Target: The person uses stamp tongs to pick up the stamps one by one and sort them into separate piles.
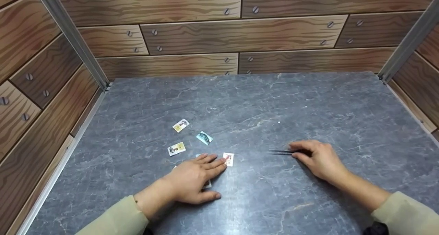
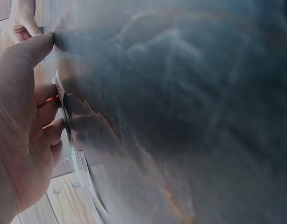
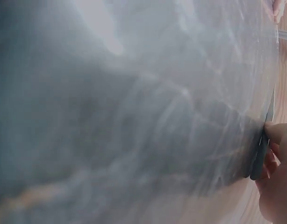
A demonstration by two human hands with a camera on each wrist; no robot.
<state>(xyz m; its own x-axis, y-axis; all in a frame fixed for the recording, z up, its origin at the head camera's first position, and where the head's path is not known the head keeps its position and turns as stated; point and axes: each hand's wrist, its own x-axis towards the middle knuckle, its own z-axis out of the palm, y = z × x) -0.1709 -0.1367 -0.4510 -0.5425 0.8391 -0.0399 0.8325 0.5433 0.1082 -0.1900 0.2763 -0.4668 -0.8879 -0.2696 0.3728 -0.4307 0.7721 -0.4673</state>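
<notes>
My left hand (image 1: 192,178) lies with its fingers spread over several small stamps; its fingertips touch the edge of a white-and-red stamp (image 1: 228,159). Parts of other stamps show from beneath the palm, mostly hidden. Just beyond that hand are a teal stamp (image 1: 204,138) and two white-and-yellow stamps, a nearer one (image 1: 176,149) and a farther one (image 1: 181,125). On the right, my right hand (image 1: 320,159) pinches thin dark tweezers (image 1: 281,152) between thumb and fingers. Their slim tips point left, low over the tabletop. The right wrist view shows the tweezers' dark body (image 3: 261,154) at the fingertips.
The grey marbled tabletop (image 1: 260,101) spans the space between wood-patterned walls (image 1: 205,39). Metal posts stand at the back left (image 1: 73,36) and back right (image 1: 410,39) corners. A tiny white speck (image 1: 279,122) lies beyond the tweezers.
</notes>
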